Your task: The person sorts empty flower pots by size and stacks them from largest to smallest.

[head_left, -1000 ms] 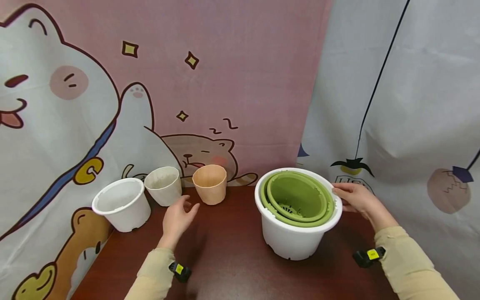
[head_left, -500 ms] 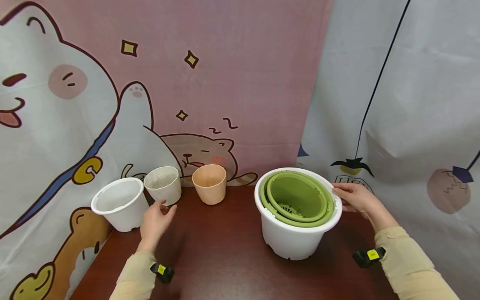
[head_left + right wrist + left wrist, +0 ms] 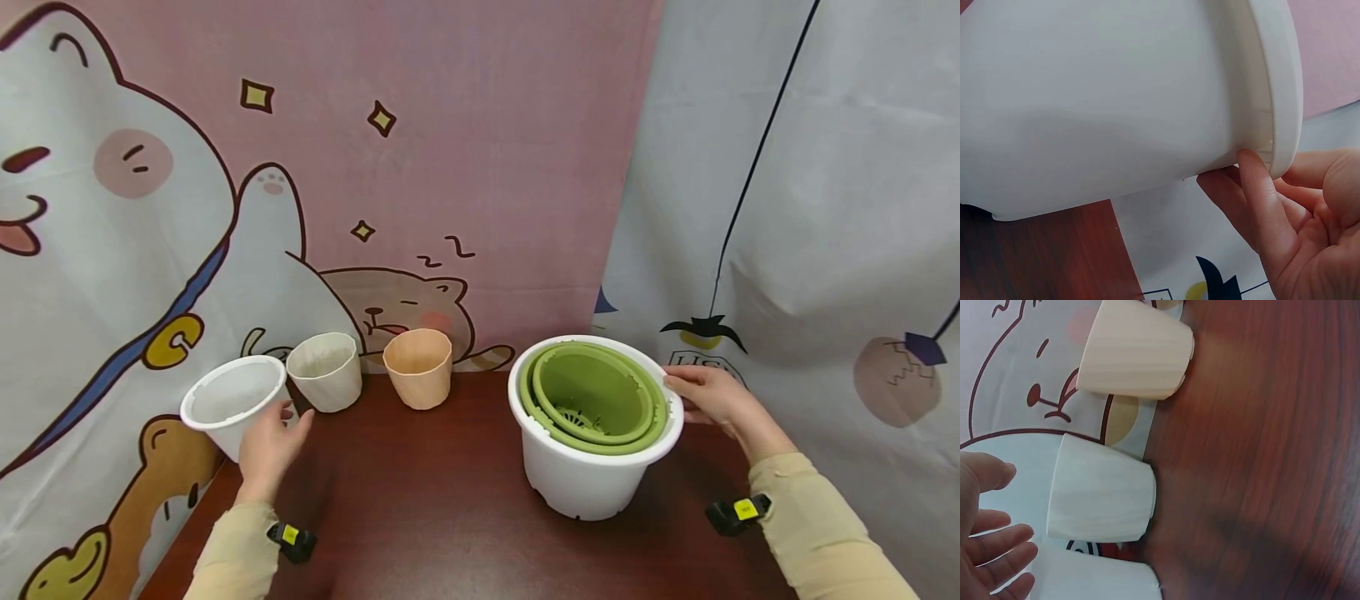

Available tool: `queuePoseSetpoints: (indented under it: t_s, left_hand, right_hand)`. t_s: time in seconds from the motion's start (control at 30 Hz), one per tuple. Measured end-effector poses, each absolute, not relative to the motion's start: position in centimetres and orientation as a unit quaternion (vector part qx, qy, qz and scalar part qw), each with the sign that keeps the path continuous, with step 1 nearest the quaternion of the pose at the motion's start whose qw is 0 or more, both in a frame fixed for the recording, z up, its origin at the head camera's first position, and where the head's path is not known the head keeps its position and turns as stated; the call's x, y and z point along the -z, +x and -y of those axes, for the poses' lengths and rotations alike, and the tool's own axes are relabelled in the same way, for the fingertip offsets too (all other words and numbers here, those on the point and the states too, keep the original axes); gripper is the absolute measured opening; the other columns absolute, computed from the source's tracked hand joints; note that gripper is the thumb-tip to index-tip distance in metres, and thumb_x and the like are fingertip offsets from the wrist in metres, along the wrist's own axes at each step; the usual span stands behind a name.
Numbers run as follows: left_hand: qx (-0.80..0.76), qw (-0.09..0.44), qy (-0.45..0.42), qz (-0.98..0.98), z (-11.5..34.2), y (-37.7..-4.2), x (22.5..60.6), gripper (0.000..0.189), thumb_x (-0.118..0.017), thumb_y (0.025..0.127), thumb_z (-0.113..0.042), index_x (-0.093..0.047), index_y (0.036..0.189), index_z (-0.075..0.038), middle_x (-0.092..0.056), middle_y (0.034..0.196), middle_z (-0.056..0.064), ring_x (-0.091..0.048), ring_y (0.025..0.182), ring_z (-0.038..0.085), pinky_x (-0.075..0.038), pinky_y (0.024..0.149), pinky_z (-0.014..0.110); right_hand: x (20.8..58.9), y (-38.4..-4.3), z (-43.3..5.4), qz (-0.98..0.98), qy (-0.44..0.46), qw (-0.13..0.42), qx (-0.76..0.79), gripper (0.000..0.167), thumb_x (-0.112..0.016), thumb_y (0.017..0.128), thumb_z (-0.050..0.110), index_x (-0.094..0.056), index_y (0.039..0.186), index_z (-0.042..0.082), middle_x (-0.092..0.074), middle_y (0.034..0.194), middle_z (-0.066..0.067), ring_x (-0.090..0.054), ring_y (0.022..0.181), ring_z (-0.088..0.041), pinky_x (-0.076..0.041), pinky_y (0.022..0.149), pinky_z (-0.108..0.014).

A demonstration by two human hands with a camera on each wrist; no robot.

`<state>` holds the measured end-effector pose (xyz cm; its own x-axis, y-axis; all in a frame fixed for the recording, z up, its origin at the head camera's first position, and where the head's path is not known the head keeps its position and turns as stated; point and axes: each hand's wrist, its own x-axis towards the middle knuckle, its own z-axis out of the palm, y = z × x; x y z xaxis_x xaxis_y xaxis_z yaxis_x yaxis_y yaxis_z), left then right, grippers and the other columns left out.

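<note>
At the right stands a large white flowerpot [image 3: 581, 483], with two green pots [image 3: 596, 392] nested one inside the other in its mouth. My right hand [image 3: 712, 398] holds its rim at the right side; the right wrist view shows the thumb at the rim and fingers [image 3: 1263, 206] beneath it. My left hand [image 3: 270, 446] is at the smaller white flowerpot [image 3: 240, 392] on the far left, overlapping its side. Its fingers [image 3: 1007, 547] are relaxed, thumb apart, holding nothing. Beside that pot stand a cream pot [image 3: 327, 379] and a peach pot [image 3: 420, 375].
All the pots stand on a dark red-brown wooden table [image 3: 420, 492]. A printed cloth [image 3: 480, 167] with cartoon animals hangs right behind the table's far edge, and a pale grey cloth [image 3: 825, 250] hangs at the right.
My left hand has moved left, from in front of the cream and peach pots to the smaller white flowerpot. The right hand stays at the large pot's rim.
</note>
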<state>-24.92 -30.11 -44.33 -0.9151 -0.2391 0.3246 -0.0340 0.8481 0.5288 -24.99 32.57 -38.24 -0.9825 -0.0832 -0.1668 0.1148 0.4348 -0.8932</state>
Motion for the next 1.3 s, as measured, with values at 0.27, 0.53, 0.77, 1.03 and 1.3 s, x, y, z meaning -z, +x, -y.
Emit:
queuePoseSetpoints:
  t_s: [0.27, 0.53, 0.77, 1.03, 1.3]
  left_hand:
    - [0.217, 0.240, 0.065, 0.944, 31.4, -25.0, 43.2, 0.048, -0.070, 0.089, -0.026, -0.060, 0.119, 0.010, -0.064, 0.109, 0.031, -0.059, 0.098, 0.049, -0.047, 0.081, 0.061]
    - [0.186, 0.248, 0.058, 0.949, 32.9, -25.5, 41.9, 0.047, -0.072, 0.083, -0.022, -0.061, 0.116, 0.010, -0.063, 0.106, 0.033, -0.059, 0.093, 0.051, -0.046, 0.075, 0.062]
    - [0.163, 0.232, 0.037, 0.958, 34.4, -26.3, 41.5, 0.051, -0.074, 0.083, -0.023, -0.060, 0.118, 0.011, -0.061, 0.108, 0.036, -0.058, 0.091, 0.054, -0.046, 0.072, 0.063]
    - [0.143, 0.212, 0.019, 0.967, 35.5, -26.7, 41.1, 0.053, -0.075, 0.082, -0.025, -0.057, 0.116, 0.012, -0.061, 0.103, 0.037, -0.057, 0.086, 0.055, -0.045, 0.067, 0.064]
    - [0.136, 0.196, 0.011, 0.971, 36.2, -26.8, 41.1, 0.050, -0.076, 0.082, -0.024, -0.058, 0.112, 0.012, -0.062, 0.100, 0.035, -0.058, 0.083, 0.054, -0.044, 0.066, 0.064]
  right_hand:
    - [38.2, -24.9, -32.5, -0.841, 0.014, 0.092, 0.533, 0.057, -0.052, 0.104, 0.022, -0.035, 0.146, -0.013, -0.065, 0.115, -0.017, -0.067, 0.086, -0.010, -0.058, 0.073, -0.032]
    - [38.2, -25.0, -32.5, -0.837, 0.021, 0.092, 0.540, 0.058, -0.054, 0.103, 0.022, -0.035, 0.146, -0.013, -0.066, 0.113, -0.014, -0.067, 0.085, -0.010, -0.059, 0.073, -0.033]
    - [38.2, -25.0, -32.5, -0.835, 0.021, 0.093, 0.542, 0.057, -0.054, 0.103, 0.022, -0.035, 0.145, -0.013, -0.066, 0.110, -0.011, -0.067, 0.085, -0.010, -0.059, 0.073, -0.032]
    - [38.2, -25.0, -32.5, -0.836, 0.021, 0.093, 0.541, 0.057, -0.053, 0.104, 0.022, -0.035, 0.145, -0.013, -0.067, 0.109, -0.010, -0.067, 0.084, -0.010, -0.059, 0.072, -0.032]
    - [38.2, -24.9, -32.4, -0.838, 0.018, 0.090, 0.538, 0.057, -0.053, 0.104, 0.022, -0.036, 0.145, -0.013, -0.066, 0.111, -0.013, -0.067, 0.084, -0.010, -0.059, 0.072, -0.032]
